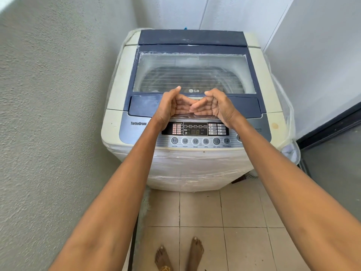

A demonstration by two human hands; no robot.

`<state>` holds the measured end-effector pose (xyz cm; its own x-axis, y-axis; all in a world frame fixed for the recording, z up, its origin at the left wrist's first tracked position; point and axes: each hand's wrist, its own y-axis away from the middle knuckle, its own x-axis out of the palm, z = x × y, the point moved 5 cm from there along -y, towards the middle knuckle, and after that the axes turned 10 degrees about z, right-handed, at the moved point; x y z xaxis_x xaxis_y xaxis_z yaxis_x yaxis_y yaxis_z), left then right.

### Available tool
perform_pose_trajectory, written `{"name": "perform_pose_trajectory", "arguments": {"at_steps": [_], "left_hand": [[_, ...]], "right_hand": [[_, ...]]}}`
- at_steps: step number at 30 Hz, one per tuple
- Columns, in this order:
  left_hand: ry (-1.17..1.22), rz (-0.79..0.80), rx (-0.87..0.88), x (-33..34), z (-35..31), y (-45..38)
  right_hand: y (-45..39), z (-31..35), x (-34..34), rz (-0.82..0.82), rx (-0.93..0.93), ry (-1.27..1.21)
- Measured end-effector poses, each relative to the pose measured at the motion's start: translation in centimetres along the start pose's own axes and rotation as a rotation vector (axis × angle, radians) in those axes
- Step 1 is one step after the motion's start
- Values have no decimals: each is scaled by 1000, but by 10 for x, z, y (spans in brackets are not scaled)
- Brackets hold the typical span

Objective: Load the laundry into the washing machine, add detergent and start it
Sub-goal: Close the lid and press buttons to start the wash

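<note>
- At the lid's front edge (195,106), above the control panel (195,132), both hands are held, fingertips meeting.
- The washing machine (195,114) stands in a corner, its lid shut.
- Risk: the lid could slip and drop if lifted by fingertips alone.
- Left hand (173,106) and right hand (216,106) are curled; no firm grasp can be confirmed.

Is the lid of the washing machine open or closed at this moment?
Closed. The dark blue lid with clear window lies flat on the cream top-loading washing machine.
</note>
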<state>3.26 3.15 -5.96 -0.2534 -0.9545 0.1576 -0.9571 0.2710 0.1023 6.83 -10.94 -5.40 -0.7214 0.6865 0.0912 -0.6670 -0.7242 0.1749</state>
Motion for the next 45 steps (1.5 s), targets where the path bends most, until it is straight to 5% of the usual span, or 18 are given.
{"name": "perform_pose_trajectory", "arguments": {"at_steps": [45], "left_hand": [[27, -21, -5, -2, 3, -4]], "right_hand": [[4, 1, 4, -65, 15, 26]]}}
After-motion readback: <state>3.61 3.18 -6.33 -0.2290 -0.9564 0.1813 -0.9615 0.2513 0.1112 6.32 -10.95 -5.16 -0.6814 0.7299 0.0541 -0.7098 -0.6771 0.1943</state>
